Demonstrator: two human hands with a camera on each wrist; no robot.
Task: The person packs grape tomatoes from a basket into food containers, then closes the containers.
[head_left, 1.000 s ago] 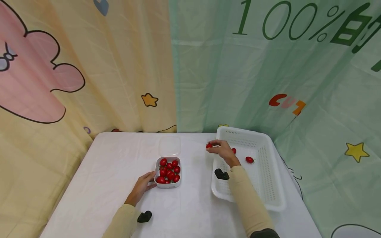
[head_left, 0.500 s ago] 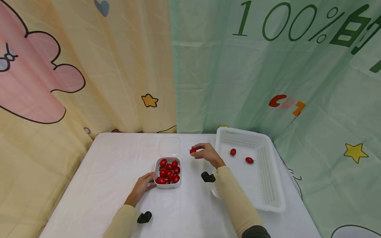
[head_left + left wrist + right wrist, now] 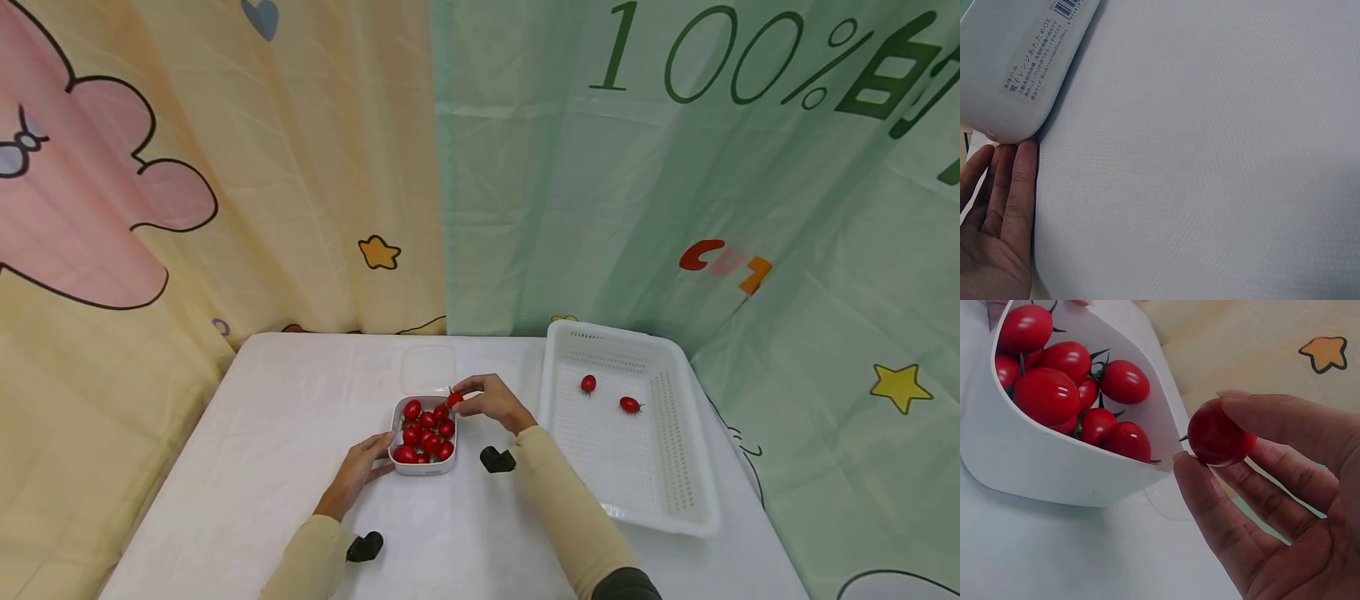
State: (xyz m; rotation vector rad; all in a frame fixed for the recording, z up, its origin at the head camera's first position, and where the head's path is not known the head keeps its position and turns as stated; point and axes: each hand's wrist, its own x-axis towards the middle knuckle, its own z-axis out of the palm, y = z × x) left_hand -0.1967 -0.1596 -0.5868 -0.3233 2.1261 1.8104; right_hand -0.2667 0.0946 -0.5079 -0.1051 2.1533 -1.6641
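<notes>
The right hand point(image 3: 491, 399) has come from the white basket point(image 3: 693, 508) to the far right corner of the small white box point(image 3: 423, 467) — it pinches one cherry tomato point(image 3: 1219, 432) just above the tomatoes point(image 3: 1060, 381) there. The left hand point(image 3: 358, 472), fingers straight, touches the box's near left corner.

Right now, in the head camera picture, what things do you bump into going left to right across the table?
Left hand touching the tub → small white tub of tomatoes → right hand pinching one tomato → white basket, with two tomatoes inside, one left of the other.
</notes>
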